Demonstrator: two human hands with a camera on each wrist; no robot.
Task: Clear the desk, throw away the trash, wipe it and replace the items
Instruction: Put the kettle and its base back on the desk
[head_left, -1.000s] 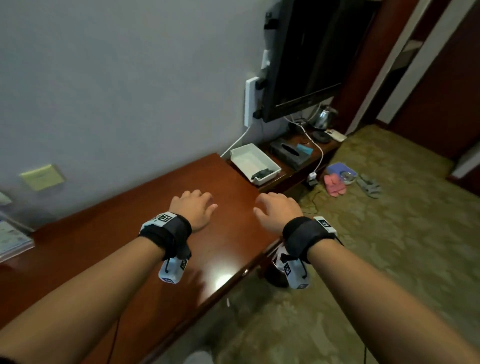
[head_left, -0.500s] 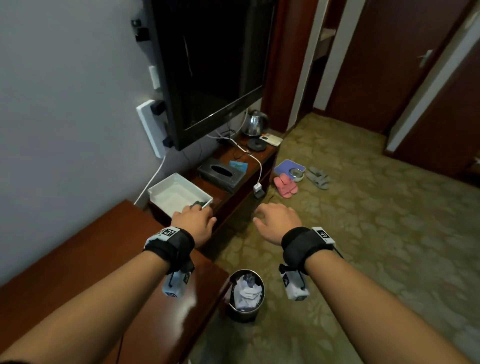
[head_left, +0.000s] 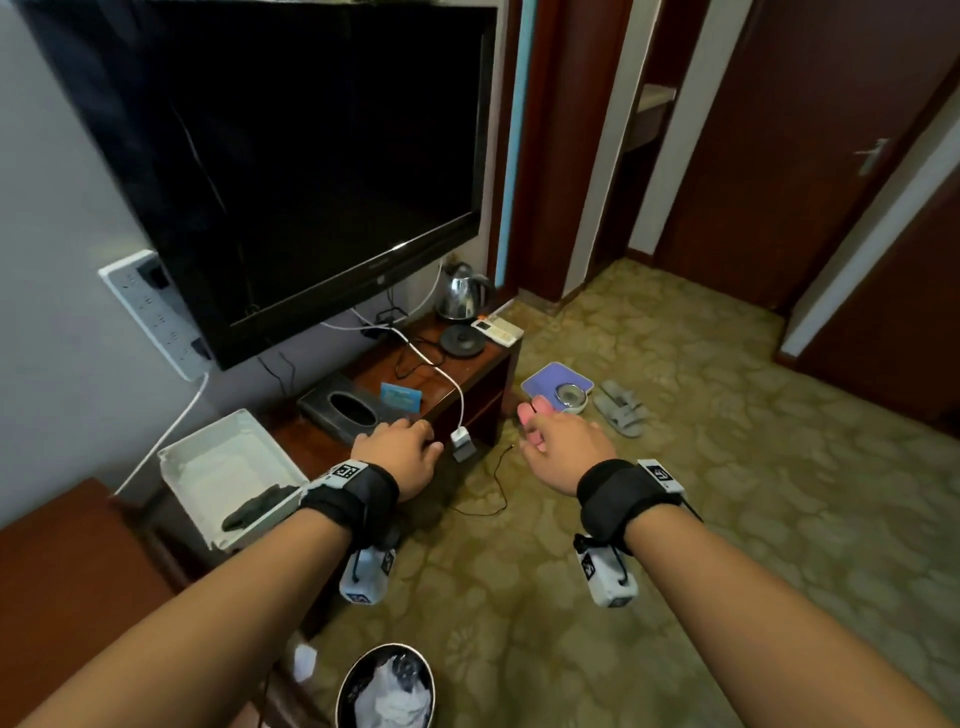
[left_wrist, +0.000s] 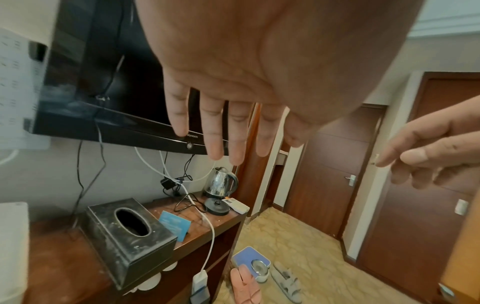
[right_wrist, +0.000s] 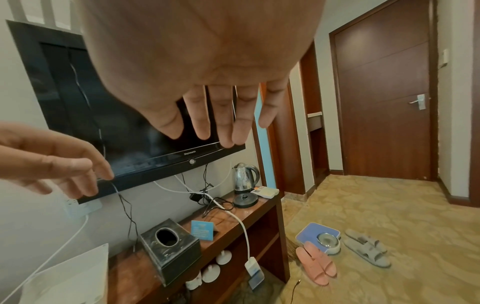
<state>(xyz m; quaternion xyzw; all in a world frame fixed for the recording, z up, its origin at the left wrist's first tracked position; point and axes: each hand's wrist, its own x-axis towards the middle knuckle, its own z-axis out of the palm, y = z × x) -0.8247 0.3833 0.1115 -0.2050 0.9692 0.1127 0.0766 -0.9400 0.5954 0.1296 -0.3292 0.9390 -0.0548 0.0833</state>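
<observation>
The television (head_left: 291, 171) hangs on the wall. Under it runs the table (head_left: 470, 368), the thing we have to clear. Its long axis follows the wall, and its far end points toward the doorway. A raised, bare part of it sits at our lower left.

We judge that we are at the first step, clearing, since the low top is loaded and nothing has been wiped. At the near end is the white tray (head_left: 202, 431), with a dark thing in it that we cannot identify. On the carpet by our feet, the waste bin (head_left: 387, 648) holds crumpled white rubbish, ready for the trash.

Next along the top is the dark tissue box (head_left: 337, 410). Its long axis and oval slot slant from the wall toward the front edge. The kettle (head_left: 460, 291) stands upright at the far end, beside its round base.

Our left hand (head_left: 400, 457) hovers just above the front edge, beside the tissue box. Its fingers are straight, slightly spread, and hold nothing. Our right hand (head_left: 563, 452) is also released and empty. It hangs over the carpet, apart from the table.

The smallest things are the blue card (head_left: 400, 397), propped beside the box, and the remote (head_left: 496, 328) at the far corner. A white charger (head_left: 460, 439) dangles off the front edge on its cable.

The next move probably calls for lowering the left hand onto the box and gripping across its short width. We should mind the cable, which may snag.
</observation>
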